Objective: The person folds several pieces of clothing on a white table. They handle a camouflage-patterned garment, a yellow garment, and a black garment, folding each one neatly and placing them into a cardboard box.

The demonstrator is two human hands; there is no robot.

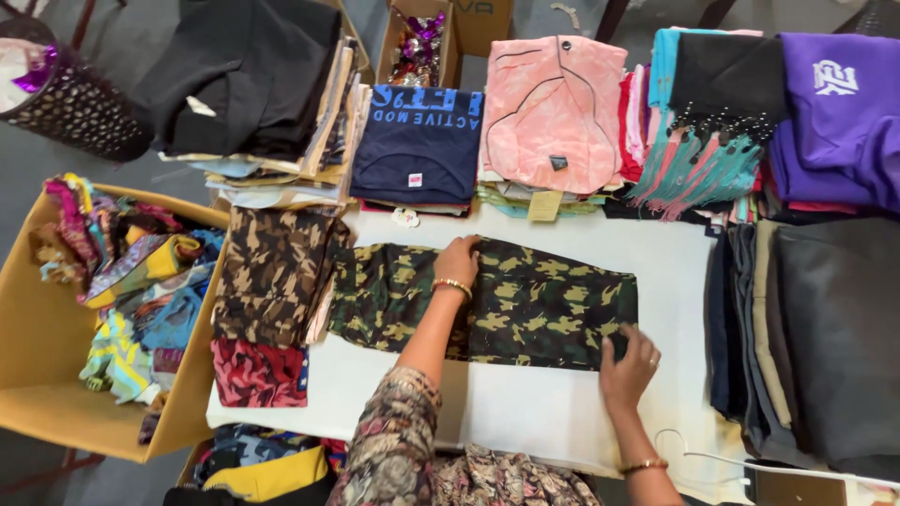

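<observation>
**Flattening the green camouflage garment on the white table**

You are working over the white table point(525, 412), and it is crowded, so be keeping your movements inside the bare patch in the middle. At twelve o'clock the folded stacks are running along the far edge: a black pile point(253, 75), a navy shirt point(419, 141), a pink top point(553, 98) and a purple one point(839, 103). At three o'clock the dark grey pile point(825, 337) is sitting close to your work. At nine o'clock the brown camouflage stack point(272, 272) is just beside the garment, and beyond it the cardboard box point(37, 375) of mixed prints is standing.

The green camouflage garment point(534, 300) is lying flat at the centre of the table, spread crosswise. Your left hand point(457, 262) is pressing palm-down, fingers loosely together, on its far edge near the middle. Your right hand point(626, 361) is resting at its near corner, around four o'clock, fingers curled onto the cloth edge; whether they are pinching it, I cannot tell.

Be keeping the left palm flat as an anchor while the right is drawing the edge taut and square, and be watching that the left end is not creeping onto the brown stack.
</observation>
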